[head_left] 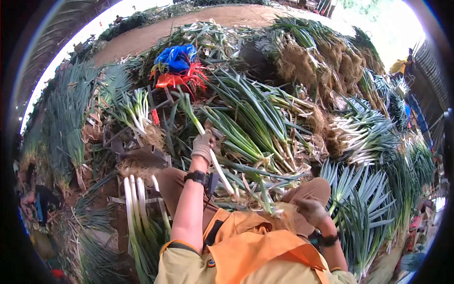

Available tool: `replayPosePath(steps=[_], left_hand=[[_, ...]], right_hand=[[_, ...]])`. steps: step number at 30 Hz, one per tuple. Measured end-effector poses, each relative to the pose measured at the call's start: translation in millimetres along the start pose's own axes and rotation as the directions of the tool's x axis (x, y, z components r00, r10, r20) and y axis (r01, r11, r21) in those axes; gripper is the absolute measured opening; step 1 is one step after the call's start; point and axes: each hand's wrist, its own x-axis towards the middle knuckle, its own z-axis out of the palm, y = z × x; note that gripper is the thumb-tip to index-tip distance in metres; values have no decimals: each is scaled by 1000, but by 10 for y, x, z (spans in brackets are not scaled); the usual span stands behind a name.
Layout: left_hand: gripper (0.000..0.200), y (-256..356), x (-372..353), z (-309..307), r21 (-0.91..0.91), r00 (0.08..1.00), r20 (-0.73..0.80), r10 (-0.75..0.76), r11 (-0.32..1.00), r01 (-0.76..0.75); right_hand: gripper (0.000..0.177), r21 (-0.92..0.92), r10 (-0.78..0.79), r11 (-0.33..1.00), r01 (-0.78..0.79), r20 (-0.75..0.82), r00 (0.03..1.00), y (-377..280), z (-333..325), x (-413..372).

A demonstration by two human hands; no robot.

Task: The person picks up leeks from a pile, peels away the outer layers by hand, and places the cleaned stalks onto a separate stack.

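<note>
My gloved left hand is closed round a long green onion, its white stalk slanting down toward my lap and its cut green top pointing up and away. In front of my right knee, my right hand is smeared by motion, so its fingers cannot be made out. Next to it is a blurred, pale-brown tuft of roots. Beyond my legs lies a heap of leafy green onions. By my left knee, several cleaned green onions lie with their white ends toward the knee.
A metal frame stands left of my legs, below a small onion bunch. Blue ties and red ties lie ahead. Root-ended bundles are piled at upper right, and white-stalked onions lie at right.
</note>
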Motion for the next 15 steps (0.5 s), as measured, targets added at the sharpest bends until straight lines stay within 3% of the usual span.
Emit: replayPosePath(steps=[1, 3, 4, 5, 6, 7, 8, 10, 12, 13, 14, 15], left_hand=[[10, -47, -195, 76, 69, 1000, -22, 12, 998, -10], [11, -142, -573, 286, 246, 995, -78, 53, 969, -33], [12, -295, -624, 281, 259, 997, -11, 72, 964, -67], [14, -397, -684, 314, 311, 994, 25, 102, 945, -105], [17, -505, -741, 352, 361, 989, 69, 128, 921, -144], [16, -639, -747, 360, 392, 976, 143, 167, 896, -210], [20, -620, -856, 436, 574, 960, 192, 204, 770, -279], [27, -775, -888, 510, 753, 881, 315, 352, 472, -458], [29, -662, -1162, 633, 719, 791, 505, 345, 338, -607], [31, -480, -1337, 631, 682, 852, 504, 144, 539, -495], [34, -345, -1455, 590, 638, 858, 510, -66, 698, -326], [33, -370, -1415, 433, 602, 783, 577, -233, 769, -215]], right_hand=[[33, -606, 256, 774, -185, 32, 966, -279, -80, 162], [34, -616, -89, 787, -44, -184, 979, -108, 49, 403], [29, 9, 120, 993, -121, -206, 971, 46, 163, 547], [28, 140, -72, 985, 102, -205, 976, 229, 310, 811], [30, 128, 97, 988, -91, -45, 994, 66, 284, 1013], [33, 191, 34, 981, -23, -52, 998, -104, 314, 1172], [39, 527, 138, 839, -135, 34, 990, -306, 373, 1329], [43, 792, 115, 594, -145, 95, 989, -432, 492, 1663], [40, 945, -41, 297, -135, 153, 987, -242, 625, 2058], [38, 976, -90, 184, -117, 135, 987, -319, 523, 2048], [38, 982, -67, 160, -102, 114, 991, -386, 411, 2028], [36, 993, -78, 107, -39, 48, 996, -348, 355, 2092]])
